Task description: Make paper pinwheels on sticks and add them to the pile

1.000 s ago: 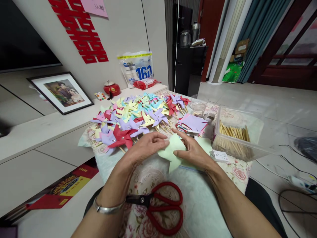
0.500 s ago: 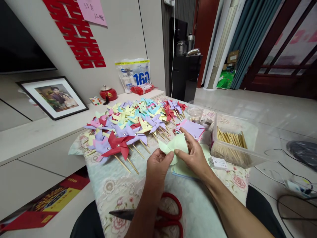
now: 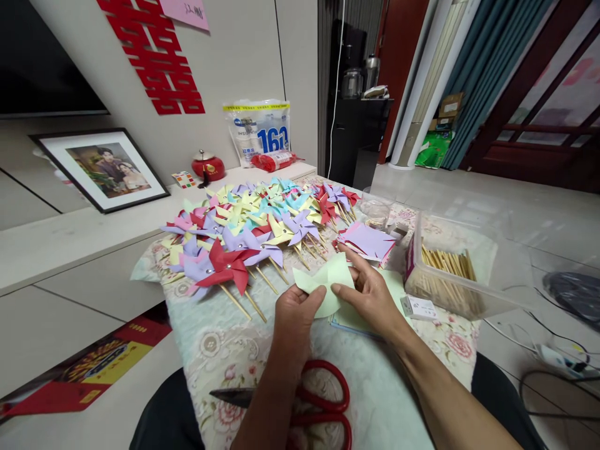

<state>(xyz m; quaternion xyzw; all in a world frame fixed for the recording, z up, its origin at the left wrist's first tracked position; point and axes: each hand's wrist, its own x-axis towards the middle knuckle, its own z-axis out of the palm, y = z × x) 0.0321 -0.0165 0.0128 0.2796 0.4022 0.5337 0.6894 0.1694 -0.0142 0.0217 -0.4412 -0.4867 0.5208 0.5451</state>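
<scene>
Floral cloth covers the surface (image 3: 220, 350), where a spread of paper pinwheels (image 3: 253, 234) lies beside a clear box of wooden sticks (image 3: 445, 272). Over the cloth, the left hand (image 3: 295, 312) and right hand (image 3: 370, 294) hold a pale green paper piece (image 3: 323, 281), fingers pinched on its edges. Red-handled scissors (image 3: 323, 406) lie just below the forearms.

Finished paper pinwheels (image 3: 248, 231) on wooden sticks heaped across floral tablecloth (image 3: 220, 344). Red-handled scissors (image 3: 319, 406) at near edge. Clear plastic box of wooden sticks (image 3: 445, 275) at right, stack of cut coloured paper squares (image 3: 368, 240) just beside it. Framed photograph (image 3: 100, 169) leans on wall ledge.
</scene>
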